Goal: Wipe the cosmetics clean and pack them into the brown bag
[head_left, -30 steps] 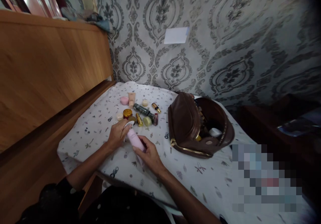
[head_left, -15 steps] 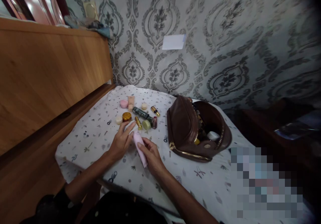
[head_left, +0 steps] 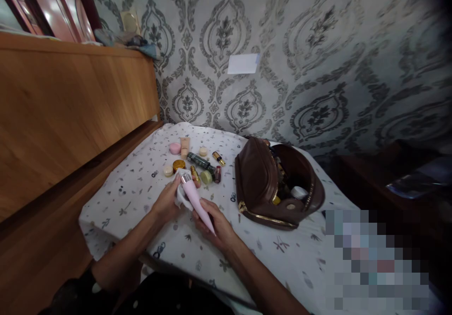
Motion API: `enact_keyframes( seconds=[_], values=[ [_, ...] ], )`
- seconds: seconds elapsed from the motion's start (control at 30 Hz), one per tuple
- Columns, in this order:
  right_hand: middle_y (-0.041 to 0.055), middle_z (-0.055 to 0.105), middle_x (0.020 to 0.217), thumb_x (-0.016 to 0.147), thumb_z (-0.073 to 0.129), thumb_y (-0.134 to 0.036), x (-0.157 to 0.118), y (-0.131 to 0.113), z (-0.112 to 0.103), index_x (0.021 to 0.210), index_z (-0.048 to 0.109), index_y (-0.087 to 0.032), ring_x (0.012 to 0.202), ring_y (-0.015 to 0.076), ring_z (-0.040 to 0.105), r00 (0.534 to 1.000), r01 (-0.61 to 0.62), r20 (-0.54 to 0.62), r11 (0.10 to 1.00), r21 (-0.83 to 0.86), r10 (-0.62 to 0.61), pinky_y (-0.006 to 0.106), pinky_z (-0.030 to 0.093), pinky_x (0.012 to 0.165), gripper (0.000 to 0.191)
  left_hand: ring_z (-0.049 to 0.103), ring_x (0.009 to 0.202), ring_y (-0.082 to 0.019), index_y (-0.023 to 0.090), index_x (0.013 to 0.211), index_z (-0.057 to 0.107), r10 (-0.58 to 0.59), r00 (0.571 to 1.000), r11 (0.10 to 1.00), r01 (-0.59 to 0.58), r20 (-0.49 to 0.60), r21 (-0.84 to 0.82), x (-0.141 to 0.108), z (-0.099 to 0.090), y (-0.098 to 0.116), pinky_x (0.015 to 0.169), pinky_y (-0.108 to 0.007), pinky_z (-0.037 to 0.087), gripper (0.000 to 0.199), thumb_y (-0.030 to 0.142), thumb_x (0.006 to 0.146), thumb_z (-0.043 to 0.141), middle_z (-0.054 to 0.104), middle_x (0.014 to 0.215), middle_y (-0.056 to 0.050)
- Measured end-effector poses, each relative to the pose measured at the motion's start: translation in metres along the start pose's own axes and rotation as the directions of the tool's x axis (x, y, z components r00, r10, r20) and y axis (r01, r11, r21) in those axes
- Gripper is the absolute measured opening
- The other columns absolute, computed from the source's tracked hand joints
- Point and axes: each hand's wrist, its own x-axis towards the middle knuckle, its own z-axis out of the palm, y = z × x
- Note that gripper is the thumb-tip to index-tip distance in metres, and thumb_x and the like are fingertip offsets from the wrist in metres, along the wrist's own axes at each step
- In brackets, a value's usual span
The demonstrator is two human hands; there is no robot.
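My right hand (head_left: 217, 223) is closed round the tapered lower end of a pale pink squeeze tube (head_left: 192, 196) with a silver cap. My left hand (head_left: 165, 203) grips a crumpled white cloth or tissue (head_left: 181, 199) against the cap end of the tube. Just beyond the hands lie a gold tube (head_left: 195, 175), an amber jar (head_left: 178, 165), a pale green jar (head_left: 205, 177) and a cream-coloured jar (head_left: 168, 170). Farther back are a dark green bottle (head_left: 198, 160), a peach tube (head_left: 184, 146) and a pink jar (head_left: 174, 149).
An open brown bag (head_left: 257, 178) with items inside stands right of the hands on the patterned tablecloth (head_left: 141, 197). A wooden cabinet (head_left: 77, 98) borders the left, and the papered wall (head_left: 212, 32) rises behind. The lower right is pixelated.
The pink tube has turned so its silver cap shows. My left hand has drawn back slightly, bringing the white cloth against the tube's cap end.
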Motion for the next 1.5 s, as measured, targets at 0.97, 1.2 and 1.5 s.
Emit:
enact_keyframes(
  seconds=[0.97,1.2,1.5],
  values=[
    [0.0023,0.065,0.088,0.078,0.066,-0.023,0.005,0.007,-0.017,0.105,0.066,-0.02,0.076,0.0158,0.059,0.862,0.348,0.054,0.51,-0.787,-0.504,0.027,0.049,0.068,0.028,0.058,0.105,-0.029,0.013,0.127,0.053,0.188,0.739,-0.507,-0.492,0.647,0.708,-0.025,-0.039,-0.005,0.093,-0.046,0.042,0.033,0.024,0.097,0.046,0.063,0.11,-0.015],
    [0.0004,0.067,0.084,0.074,0.073,-0.019,0.006,0.009,-0.025,0.099,0.067,-0.02,0.077,0.0168,0.06,0.894,0.271,0.092,0.364,-0.891,-0.439,0.03,0.047,0.075,0.026,0.05,0.114,-0.03,0.02,0.144,0.04,0.28,0.749,-0.453,-0.448,0.6,0.771,-0.045,-0.064,-0.025,0.097,-0.048,0.04,0.05,0.03,0.096,0.049,0.055,0.123,-0.015],
    [0.0042,0.066,0.086,0.075,0.07,-0.012,0.008,0.011,-0.027,0.09,0.064,-0.019,0.086,0.0215,0.055,0.878,0.247,0.167,0.128,-0.96,-0.448,0.033,0.044,0.077,0.017,0.055,0.09,-0.021,0.025,0.137,0.044,0.296,0.73,-0.433,-0.472,0.616,0.768,-0.049,-0.044,-0.041,0.075,-0.032,0.05,0.048,0.008,0.092,0.04,0.057,0.102,-0.007]
  ],
)
